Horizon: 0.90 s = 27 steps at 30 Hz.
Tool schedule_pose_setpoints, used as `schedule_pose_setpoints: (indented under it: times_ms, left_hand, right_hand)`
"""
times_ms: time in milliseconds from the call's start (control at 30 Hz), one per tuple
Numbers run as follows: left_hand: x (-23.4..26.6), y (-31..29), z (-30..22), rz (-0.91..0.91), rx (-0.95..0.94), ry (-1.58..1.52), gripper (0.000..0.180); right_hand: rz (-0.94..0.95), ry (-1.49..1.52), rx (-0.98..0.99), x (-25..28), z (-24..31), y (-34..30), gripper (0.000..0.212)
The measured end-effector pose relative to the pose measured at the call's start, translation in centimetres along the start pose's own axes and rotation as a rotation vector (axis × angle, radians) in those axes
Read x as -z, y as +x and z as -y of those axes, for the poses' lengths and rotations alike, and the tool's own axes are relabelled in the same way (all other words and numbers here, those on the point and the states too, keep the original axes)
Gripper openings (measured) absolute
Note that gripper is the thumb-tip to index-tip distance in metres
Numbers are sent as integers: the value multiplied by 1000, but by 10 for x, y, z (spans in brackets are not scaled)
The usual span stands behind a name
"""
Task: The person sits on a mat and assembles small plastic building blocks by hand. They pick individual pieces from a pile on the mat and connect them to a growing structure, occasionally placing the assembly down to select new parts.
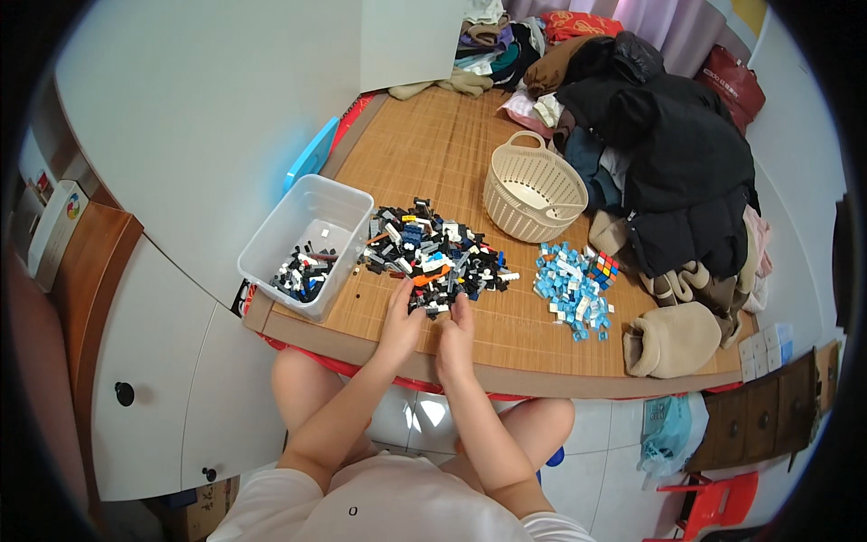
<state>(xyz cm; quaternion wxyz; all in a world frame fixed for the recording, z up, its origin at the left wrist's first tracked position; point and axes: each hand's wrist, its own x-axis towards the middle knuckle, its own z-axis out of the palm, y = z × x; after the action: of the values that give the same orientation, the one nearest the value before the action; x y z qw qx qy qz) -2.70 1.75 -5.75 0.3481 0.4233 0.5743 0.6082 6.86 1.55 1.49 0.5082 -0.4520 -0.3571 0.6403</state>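
Note:
A loose pile of small building bricks (452,253), mostly black, grey and white with some blue and orange, lies spread on the bamboo mat. My left hand (400,327) is at the pile's near edge, its fingers stretched toward an orange piece (432,276). Beside it, my right hand (455,341) rests at the same edge, turned on its side with fingers extended. The two palms face each other with a gap between them, and neither hand visibly grips a brick. Left of the pile stands a clear plastic bin (347,262) with some bricks in its bottom.
A beige basket (535,187) stands behind the pile. To the right lie light blue and white tiles (571,287) and a puzzle cube (603,269). Clothes, including a black jacket (686,163), are heaped at the far right. A blue lid (312,155) leans behind the bin.

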Motion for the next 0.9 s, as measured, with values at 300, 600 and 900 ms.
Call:
schedule_pose_setpoints:
  times_ms: [300, 600, 900]
  left_hand:
    - [12, -32, -42, 83, 170, -399, 47]
    - [45, -55, -45, -14, 5, 27, 39]
    - [75, -49, -62, -183, -187, 688, 47]
  right_hand:
    - [-42, -85, 133, 30, -4, -35, 59]
    - [102, -135, 30, 28, -27, -72, 56]
    - [98, -41, -46, 10, -7, -54, 59]
